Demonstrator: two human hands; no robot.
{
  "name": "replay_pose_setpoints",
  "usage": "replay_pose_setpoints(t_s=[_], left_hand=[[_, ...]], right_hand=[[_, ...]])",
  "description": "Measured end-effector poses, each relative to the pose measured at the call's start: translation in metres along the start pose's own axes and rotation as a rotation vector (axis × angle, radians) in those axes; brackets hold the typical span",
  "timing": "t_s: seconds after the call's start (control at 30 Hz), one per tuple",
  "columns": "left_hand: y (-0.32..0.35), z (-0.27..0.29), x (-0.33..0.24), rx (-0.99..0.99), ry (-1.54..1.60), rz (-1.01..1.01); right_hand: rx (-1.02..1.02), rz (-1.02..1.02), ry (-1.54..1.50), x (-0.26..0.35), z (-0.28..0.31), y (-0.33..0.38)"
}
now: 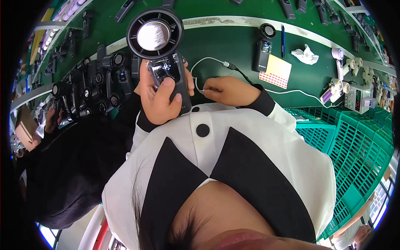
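My left hand (pixel 160 98) is wrapped round the dark grip of a black handheld fan (pixel 155 34), its thumb on the front below a lit display. The round fan head points up, with a shiny disc at its centre. To the right, close to my body, my right hand (pixel 227 91) has its fingers curled and pinched at the end of a white cable (pixel 207 58). This cable loops up to a connector joined to a dark lead (pixel 238 70). The very tip between the fingers is hidden.
Another black fan (pixel 263 52) lies beside a yellow card (pixel 277 71), a blue pen (pixel 283 41) and crumpled tissue (pixel 305 55). Several dark fans (pixel 100 79) crowd the left. A small meter (pixel 357 98) stands right, above green baskets (pixel 358 154). A co-worker's black sleeve (pixel 79 166) is close on my left.
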State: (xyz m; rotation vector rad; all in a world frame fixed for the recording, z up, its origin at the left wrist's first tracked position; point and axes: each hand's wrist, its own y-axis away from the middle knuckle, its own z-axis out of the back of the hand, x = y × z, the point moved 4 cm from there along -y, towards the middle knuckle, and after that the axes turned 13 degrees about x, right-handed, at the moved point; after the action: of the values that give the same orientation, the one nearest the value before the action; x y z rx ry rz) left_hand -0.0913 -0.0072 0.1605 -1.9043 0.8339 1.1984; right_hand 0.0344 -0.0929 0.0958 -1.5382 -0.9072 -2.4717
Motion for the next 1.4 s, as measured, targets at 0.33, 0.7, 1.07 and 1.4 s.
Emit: replay_pose_setpoints(t_s=[0.33, 0.7, 1.07, 1.4], left_hand=[[-0.001, -0.001, -0.012, -0.075, -0.078, -0.053], [0.028, -0.010, -0.147, 0.073, -0.412, -0.545], [0.021, -0.041, -0.174, 0.065, -0.355, -0.628], [0.023, -0.037, -0.160, 0.102, -0.178, -0.561]], right_hand=[[0.040, -0.056, 0.000, -0.004, -0.005, 0.002], [-0.163, 0.369, -0.130, 0.015, -0.006, 0.009], [-0.298, 0.516, 0.044, 0.007, -0.018, -0.003], [-0.109, 0.403, 0.126, -0.003, -0.036, -0.003]])
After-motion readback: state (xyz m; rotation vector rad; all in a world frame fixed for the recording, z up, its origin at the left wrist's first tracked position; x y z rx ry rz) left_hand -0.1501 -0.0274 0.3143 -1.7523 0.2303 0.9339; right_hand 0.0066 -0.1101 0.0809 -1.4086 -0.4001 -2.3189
